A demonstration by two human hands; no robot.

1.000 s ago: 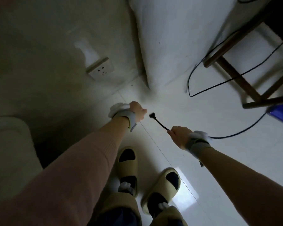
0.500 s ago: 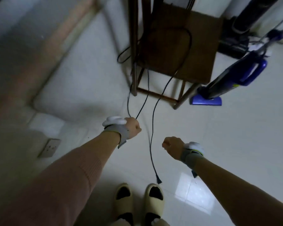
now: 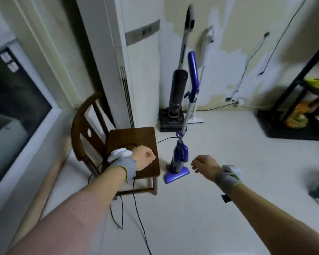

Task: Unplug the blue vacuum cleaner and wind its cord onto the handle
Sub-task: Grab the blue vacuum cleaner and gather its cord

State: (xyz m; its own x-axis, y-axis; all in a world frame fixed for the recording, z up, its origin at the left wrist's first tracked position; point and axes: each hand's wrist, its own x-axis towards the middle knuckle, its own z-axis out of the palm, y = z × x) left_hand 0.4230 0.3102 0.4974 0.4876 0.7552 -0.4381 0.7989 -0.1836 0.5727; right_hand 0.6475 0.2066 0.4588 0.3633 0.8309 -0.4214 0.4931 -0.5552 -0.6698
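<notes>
A: Where is the slim blue upright vacuum cleaner (image 3: 180,157) standing?

B: It is standing on the pale tiled floor (image 3: 201,208), just beside the right front corner of the dark brown wooden chair (image 3: 133,144). Its long blue handle (image 3: 192,70) is rising toward the patchy wall, close to a black upright vacuum (image 3: 177,92) that is sitting on a dark base.

A: And the thin black power cord (image 3: 136,208)?

B: It is trailing across the floor beneath the left forearm, looping near the chair legs and running off the bottom edge. Another stretch is arcing from the chair seat to the blue body.

A: What is the left hand (image 3: 144,160) doing?

B: It is curling into a closed fist over the chair seat. The cord is passing behind that wrist, but I cannot tell whether the fist is gripping it.

A: The right hand (image 3: 205,167)?

B: It is hanging loosely, fingers half curled, holding nothing, just to the right of the vacuum's floor head. Both wrists are wearing grey bands with white pods.
</notes>
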